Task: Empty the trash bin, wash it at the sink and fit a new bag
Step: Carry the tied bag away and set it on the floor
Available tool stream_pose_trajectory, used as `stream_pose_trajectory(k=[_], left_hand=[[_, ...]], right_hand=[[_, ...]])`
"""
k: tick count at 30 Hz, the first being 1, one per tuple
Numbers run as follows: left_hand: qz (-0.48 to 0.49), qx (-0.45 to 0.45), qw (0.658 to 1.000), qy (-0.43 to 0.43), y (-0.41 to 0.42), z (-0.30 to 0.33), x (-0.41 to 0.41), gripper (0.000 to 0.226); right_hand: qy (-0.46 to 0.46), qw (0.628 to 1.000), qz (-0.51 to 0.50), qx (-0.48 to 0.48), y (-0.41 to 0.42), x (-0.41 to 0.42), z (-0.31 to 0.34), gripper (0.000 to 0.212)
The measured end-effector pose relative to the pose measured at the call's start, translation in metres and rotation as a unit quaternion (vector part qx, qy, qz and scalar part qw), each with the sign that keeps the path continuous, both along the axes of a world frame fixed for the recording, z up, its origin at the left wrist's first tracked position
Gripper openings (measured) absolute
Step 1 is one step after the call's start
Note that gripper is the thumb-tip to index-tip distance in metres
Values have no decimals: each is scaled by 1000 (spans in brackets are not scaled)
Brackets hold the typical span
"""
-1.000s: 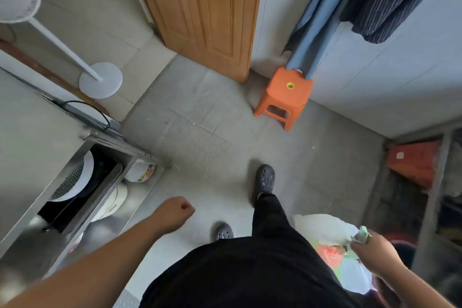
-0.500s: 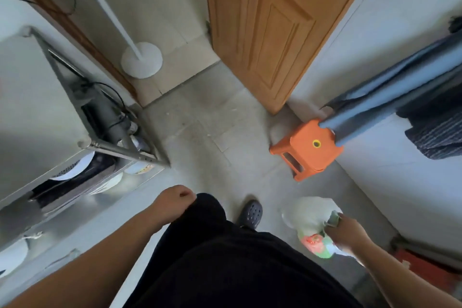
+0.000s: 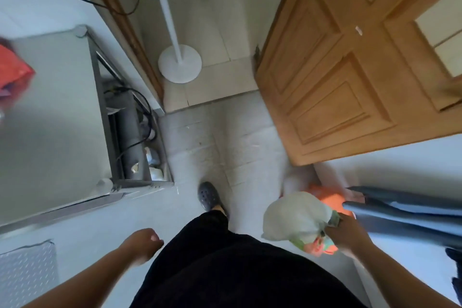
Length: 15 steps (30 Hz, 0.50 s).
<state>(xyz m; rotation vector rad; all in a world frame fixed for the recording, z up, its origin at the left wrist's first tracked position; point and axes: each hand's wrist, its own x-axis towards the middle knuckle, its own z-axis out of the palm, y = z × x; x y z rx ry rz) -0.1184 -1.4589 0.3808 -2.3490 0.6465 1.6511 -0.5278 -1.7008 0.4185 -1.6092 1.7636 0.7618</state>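
A full trash bag (image 3: 297, 217), pale and translucent with green, pink and orange scraps showing through, hangs at my right side above the floor. My right hand (image 3: 343, 232) grips its gathered neck. My left hand (image 3: 143, 242) swings at my left side with its fingers curled into a loose fist and nothing in it. The trash bin and the sink are out of view.
A steel counter (image 3: 50, 120) with an open shelf of dishes stands on the left. Ahead are a white pedestal fan (image 3: 178, 62) and an open wooden door (image 3: 350, 70). An orange stool (image 3: 330, 200) and hanging blue cloth (image 3: 405, 212) crowd the right. My dark shoe (image 3: 207, 195) steps forward.
I have walked and turned toward the doorway; fan and door now lie straight ahead. The bag has swung forward with my right hand and now covers part of the orange stool.
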Motion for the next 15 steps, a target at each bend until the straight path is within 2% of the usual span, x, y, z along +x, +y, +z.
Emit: stream_pose_trajectory(k=[2, 6, 10, 12, 15], left_hand=[[41, -21, 999, 6, -28, 1, 18, 24], [193, -88, 976, 41, -91, 13, 46, 17], [377, -141, 912, 78, -141, 22, 62, 11], [390, -148, 905, 87, -152, 20, 66, 9], [410, -113, 903, 63, -159, 4, 67, 16]], right_hand=[[33, 998, 44, -4, -30, 19, 3, 15], [27, 998, 40, -27, -91, 58, 7, 23], [34, 993, 110, -39, -155, 110, 7, 19], [24, 989, 141, -48, -191, 140, 3, 18], [-3, 982, 185, -35, -250, 192, -6, 14]])
